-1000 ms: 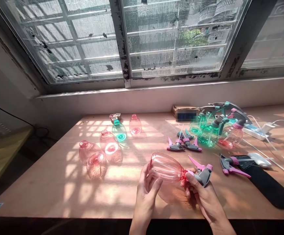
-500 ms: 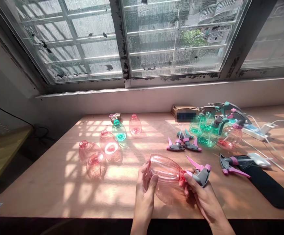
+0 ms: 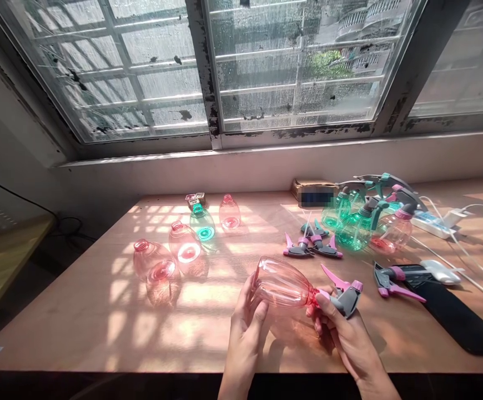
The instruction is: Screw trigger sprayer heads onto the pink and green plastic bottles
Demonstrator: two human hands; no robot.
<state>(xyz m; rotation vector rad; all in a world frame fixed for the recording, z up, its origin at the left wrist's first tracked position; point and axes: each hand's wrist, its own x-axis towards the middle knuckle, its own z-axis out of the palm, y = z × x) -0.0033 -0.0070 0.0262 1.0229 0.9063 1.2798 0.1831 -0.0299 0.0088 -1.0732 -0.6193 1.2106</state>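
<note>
Sunlight comes through the barred window, its frame flaking, and throws a lattice of bright patches and shadow over the left part of your table. Near the front edge you hold a clear pink bottle on its side above the wood, base toward your left, neck toward your right and slightly lower. Your left hand is curved around the base, with the thumb on the near side. Your right hand is closed at the neck, thumb and fingers pinching the collar of a grey spray head whose pink trigger points up and away from you. The spray head meets the bottle's mouth; whether it is fully seated, you cannot tell, since your fingers cover the join.

To your left stand three open pink bottles and one green bottle, with small boxes behind the green one. Beyond your right hand lie loose spray heads in a cluster, near a cardboard box. Green and pink bottles with spray heads fitted stand together just beside them, next to a white power strip. Farther right, another pink-triggered sprayer rests partly over a flat black object.
</note>
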